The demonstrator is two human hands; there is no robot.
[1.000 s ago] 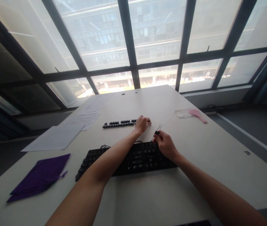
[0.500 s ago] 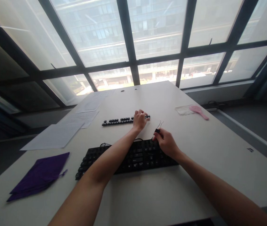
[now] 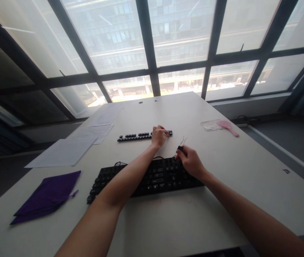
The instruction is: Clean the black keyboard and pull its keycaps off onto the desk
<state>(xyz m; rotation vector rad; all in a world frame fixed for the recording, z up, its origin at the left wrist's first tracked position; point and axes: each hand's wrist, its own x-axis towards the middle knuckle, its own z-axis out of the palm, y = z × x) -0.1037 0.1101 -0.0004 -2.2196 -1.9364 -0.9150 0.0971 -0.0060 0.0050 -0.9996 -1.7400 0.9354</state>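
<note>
My left hand (image 3: 159, 136) reaches across to the right part of a line of loose black keycaps (image 3: 133, 137). Its fingers are bent and pinched down at a keycap there, which they mostly hide. Over the upper right of a black keyboard (image 3: 156, 178), my right hand (image 3: 191, 160) is closed on a keycap puller (image 3: 180, 147). The puller has a dark body, and its two thin wire prongs point up and away. My left forearm covers part of the keyboard, whose cable shows behind it.
A purple drawstring pouch (image 3: 46, 196) lies at the left, with white paper sheets (image 3: 61, 153) beyond it. On the right are a pink hairbrush (image 3: 228, 127) and a flat whitish packet (image 3: 209, 125). Large windows stand behind the white table (image 3: 248, 185).
The whole view has shifted slightly. My left hand stays at the keycap line with its fingers moved only a little, and my right hand still holds the puller over the keyboard.
</note>
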